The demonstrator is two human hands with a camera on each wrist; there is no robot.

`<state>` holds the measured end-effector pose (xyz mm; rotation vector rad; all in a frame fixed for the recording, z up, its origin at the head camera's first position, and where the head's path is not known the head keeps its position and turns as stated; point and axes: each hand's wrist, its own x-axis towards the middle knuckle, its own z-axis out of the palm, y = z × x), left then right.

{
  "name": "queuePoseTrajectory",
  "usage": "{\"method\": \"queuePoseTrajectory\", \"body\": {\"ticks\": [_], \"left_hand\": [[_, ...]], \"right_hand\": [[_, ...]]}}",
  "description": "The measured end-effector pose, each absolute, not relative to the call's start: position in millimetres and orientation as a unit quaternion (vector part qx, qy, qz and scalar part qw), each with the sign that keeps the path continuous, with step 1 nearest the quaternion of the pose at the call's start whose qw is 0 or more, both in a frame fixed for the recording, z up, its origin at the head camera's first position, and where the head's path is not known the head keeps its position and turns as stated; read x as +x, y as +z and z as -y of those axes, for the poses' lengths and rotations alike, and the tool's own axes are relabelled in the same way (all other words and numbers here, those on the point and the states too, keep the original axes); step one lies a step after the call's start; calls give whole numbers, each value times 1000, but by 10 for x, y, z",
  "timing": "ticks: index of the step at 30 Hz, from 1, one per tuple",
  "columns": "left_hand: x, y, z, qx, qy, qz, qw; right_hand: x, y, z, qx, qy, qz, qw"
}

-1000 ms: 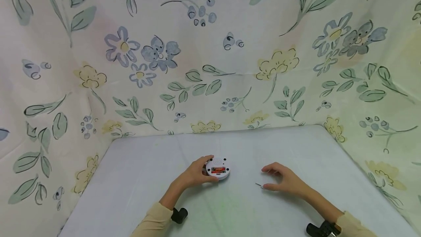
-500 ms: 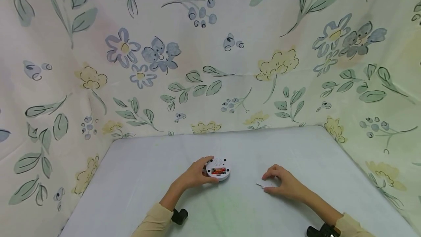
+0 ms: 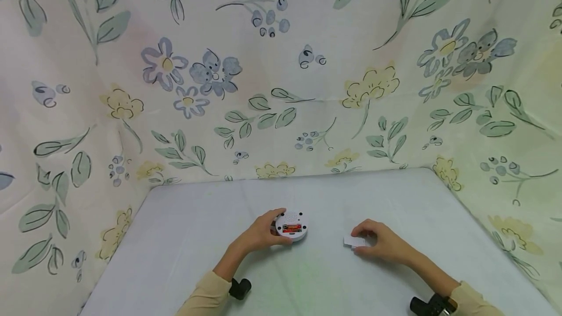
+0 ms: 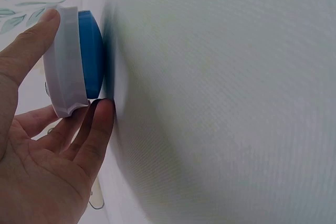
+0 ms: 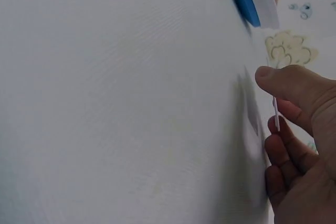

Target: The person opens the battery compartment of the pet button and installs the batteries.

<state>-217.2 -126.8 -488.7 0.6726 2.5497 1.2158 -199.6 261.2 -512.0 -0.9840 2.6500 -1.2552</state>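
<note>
A round white device (image 3: 291,217) has its underside facing up, with speaker holes, dark feet and an uncovered battery compartment. Red batteries (image 3: 291,228) lie in that compartment. My left hand (image 3: 260,232) grips the device from the left, thumb at the near side and fingers on the far side. Seen from the left wrist, its lower part (image 4: 91,56) is blue and close to the cloth. To the right, my right hand (image 3: 383,244) pinches a thin white battery cover (image 3: 353,241) between thumb and fingers, over the table. The right wrist view shows that cover (image 5: 276,114) nearly edge-on.
A white cloth covers the table (image 3: 197,257). Behind it and at both sides hangs a floral curtain (image 3: 281,126). Black wrist cameras (image 3: 240,287) sit on both forearms, beside beige sleeves.
The battery cover has turned in my right hand from nearly edge-on to showing its flat face, as the fingers drew in on it. My left hand and the device have stayed put.
</note>
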Motion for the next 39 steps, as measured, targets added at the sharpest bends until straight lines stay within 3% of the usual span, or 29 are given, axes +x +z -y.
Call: {"method": "queuePoseTrajectory", "body": {"ticks": [10, 39], "left_hand": [[-2153, -4866, 1257, 225, 407, -877, 117], [-2152, -4880, 1255, 223, 406, -879, 114]], "right_hand": [[-2143, -5004, -2620, -305, -442, -842, 58], [-2433, -4956, -2083, -261, -521, -809, 71]]}}
